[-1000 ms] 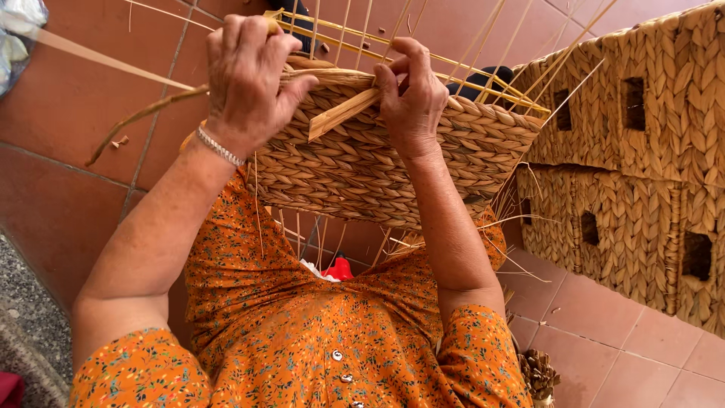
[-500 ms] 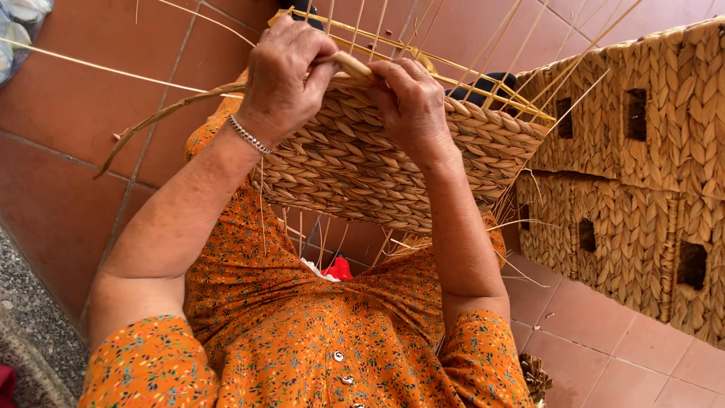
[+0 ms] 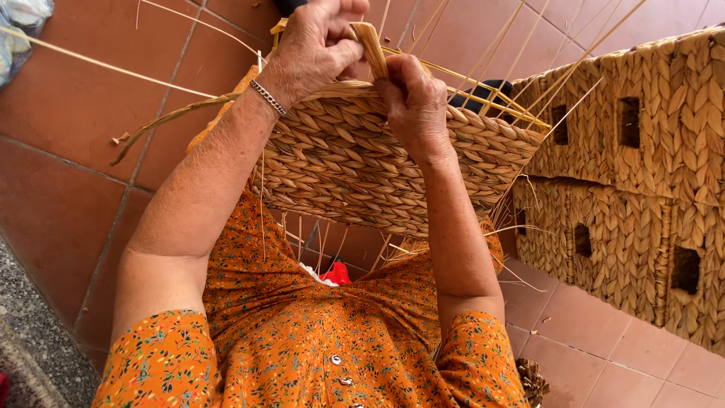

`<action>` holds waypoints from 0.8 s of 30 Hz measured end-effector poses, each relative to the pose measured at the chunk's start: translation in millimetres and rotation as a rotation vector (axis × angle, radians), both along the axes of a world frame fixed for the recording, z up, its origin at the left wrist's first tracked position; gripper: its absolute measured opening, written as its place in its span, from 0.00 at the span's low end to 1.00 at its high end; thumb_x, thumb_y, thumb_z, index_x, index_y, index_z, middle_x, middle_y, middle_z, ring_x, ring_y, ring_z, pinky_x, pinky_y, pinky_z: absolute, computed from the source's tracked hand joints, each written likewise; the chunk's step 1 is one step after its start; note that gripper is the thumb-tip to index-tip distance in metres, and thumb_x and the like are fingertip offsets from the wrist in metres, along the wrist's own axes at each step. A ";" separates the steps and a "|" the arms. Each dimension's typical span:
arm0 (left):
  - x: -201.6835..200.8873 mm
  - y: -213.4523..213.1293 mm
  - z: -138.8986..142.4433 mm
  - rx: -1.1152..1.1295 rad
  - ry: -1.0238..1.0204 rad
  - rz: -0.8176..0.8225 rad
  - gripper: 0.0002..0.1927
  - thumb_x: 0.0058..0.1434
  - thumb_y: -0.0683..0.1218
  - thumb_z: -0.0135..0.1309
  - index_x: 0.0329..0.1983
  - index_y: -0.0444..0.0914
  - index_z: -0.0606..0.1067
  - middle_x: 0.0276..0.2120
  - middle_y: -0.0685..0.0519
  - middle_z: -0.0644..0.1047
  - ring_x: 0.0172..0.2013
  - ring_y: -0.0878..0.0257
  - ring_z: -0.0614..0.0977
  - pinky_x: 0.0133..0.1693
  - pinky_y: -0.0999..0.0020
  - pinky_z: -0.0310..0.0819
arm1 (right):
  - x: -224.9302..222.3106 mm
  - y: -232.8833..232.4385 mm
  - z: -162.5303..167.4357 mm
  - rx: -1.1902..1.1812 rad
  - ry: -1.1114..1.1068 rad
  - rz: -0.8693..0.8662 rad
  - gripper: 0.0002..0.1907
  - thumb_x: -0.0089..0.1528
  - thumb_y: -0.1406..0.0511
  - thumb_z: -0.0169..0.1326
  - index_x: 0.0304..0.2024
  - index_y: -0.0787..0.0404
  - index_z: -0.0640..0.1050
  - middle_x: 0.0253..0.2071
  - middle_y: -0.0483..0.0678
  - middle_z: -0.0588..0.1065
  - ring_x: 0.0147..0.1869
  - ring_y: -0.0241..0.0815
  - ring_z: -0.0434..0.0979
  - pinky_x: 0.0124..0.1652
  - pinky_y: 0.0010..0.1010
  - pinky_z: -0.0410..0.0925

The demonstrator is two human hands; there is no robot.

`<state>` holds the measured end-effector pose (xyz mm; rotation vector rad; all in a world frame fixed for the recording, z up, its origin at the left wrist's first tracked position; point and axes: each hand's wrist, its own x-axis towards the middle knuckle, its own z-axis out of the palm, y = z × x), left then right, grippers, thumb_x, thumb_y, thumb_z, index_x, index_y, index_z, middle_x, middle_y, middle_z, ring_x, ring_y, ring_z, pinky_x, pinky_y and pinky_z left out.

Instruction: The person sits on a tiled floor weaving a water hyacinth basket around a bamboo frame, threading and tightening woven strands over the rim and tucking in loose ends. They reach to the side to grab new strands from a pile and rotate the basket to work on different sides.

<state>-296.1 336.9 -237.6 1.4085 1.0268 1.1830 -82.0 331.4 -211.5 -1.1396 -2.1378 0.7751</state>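
Half-woven basket [image 3: 377, 170] of braided straw resting on the person's lap, both hands working at its top rim.

Largest in sight are the finished woven boxes [image 3: 642, 174] stacked at the right on the red floor tiles [image 3: 68, 143], their plaited walls coarse and pierced by square holes. The basket has the same thick, rope-like braid, with thin stiff stakes [image 3: 498, 75] sticking out past its edge. The left hand [image 3: 317, 45], a silver bracelet [image 3: 266, 97] at its wrist, is curled closed, pinching a flat, pale straw strand [image 3: 371, 47] that stands upright. The right hand [image 3: 411, 102] presses fingers together on the rim beside it. Half a second ago the strand lay flatter across the rim; now it is pulled up.
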 end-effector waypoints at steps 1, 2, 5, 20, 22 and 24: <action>0.9 -0.2 1.0 -0.056 0.122 -0.006 0.18 0.66 0.36 0.52 0.60 0.32 0.72 0.36 0.49 0.79 0.36 0.67 0.86 0.38 0.73 0.87 | -0.6 0.0 -1.0 -0.006 0.016 -0.014 0.08 0.67 0.72 0.59 0.48 0.62 0.75 0.40 0.50 0.83 0.43 0.41 0.86 0.41 0.33 0.77; 2.4 0.3 1.4 -0.113 0.243 -0.013 0.18 0.65 0.36 0.51 0.59 0.33 0.75 0.32 0.47 0.79 0.33 0.67 0.86 0.35 0.72 0.86 | -0.8 -0.2 -1.9 -0.014 0.032 -0.026 0.08 0.68 0.72 0.59 0.48 0.63 0.75 0.40 0.50 0.83 0.43 0.40 0.86 0.41 0.33 0.77; 13.4 11.0 -1.8 -0.058 0.509 -0.017 0.18 0.58 0.39 0.58 0.52 0.31 0.75 0.28 0.51 0.81 0.28 0.63 0.85 0.34 0.65 0.83 | 1.2 -0.2 -3.4 -0.082 0.079 -0.014 0.06 0.70 0.72 0.57 0.48 0.62 0.74 0.41 0.47 0.83 0.45 0.37 0.86 0.43 0.31 0.79; 17.4 -66.0 -5.7 0.321 0.298 0.136 0.01 0.71 0.41 0.59 0.43 0.40 0.78 0.30 0.54 0.81 0.31 0.66 0.84 0.34 0.73 0.81 | -16.6 11.6 -13.4 0.169 -0.041 -0.045 0.01 0.64 0.70 0.63 0.38 0.60 0.82 0.34 0.45 0.82 0.34 0.33 0.83 0.33 0.26 0.77; 11.7 -67.1 1.4 0.404 0.417 0.160 0.04 0.70 0.41 0.59 0.47 0.39 0.78 0.38 0.55 0.80 0.42 0.65 0.82 0.46 0.68 0.81 | -17.3 12.5 -14.1 0.218 -0.098 -0.012 0.02 0.67 0.70 0.63 0.37 0.59 0.83 0.34 0.45 0.81 0.36 0.34 0.83 0.35 0.27 0.77; 0.8 -62.5 4.5 0.466 0.633 0.245 0.13 0.65 0.45 0.64 0.50 0.38 0.79 0.43 0.53 0.77 0.47 0.62 0.78 0.49 0.62 0.76 | -15.2 11.9 -12.4 0.234 -0.107 0.020 0.02 0.67 0.70 0.62 0.39 0.59 0.83 0.35 0.46 0.82 0.37 0.36 0.83 0.37 0.28 0.77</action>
